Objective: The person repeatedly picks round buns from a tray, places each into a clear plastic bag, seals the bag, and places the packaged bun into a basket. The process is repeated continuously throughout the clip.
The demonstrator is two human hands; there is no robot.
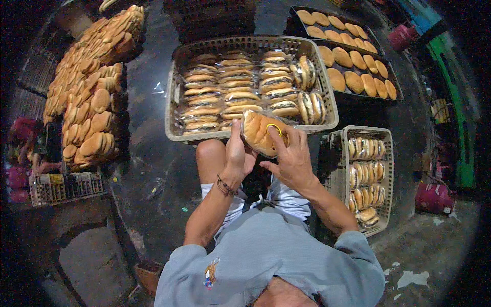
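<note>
A wrapped bread bun [258,134] in clear film is held over my lap, at the near edge of a crate. My left hand [238,156] grips it from the left, with the fingers partly hidden behind it. On its face sits a yellow ring-shaped mark [274,129], probably a sticker. My right hand [294,158] lies against the bun's right side. Its index fingertip presses at the yellow ring, and the thumb stands apart below the bun. Rows of wrapped filled buns [238,95] fill the plastic crate [174,115] just beyond my hands.
Unwrapped buns [92,87] are heaped along the left. Dark trays of round buns [353,81] lie at the far right. A second crate [390,169] with wrapped buns stands to my right. Beyond it is a magenta container [433,198]. Another crate [66,188] sits at left.
</note>
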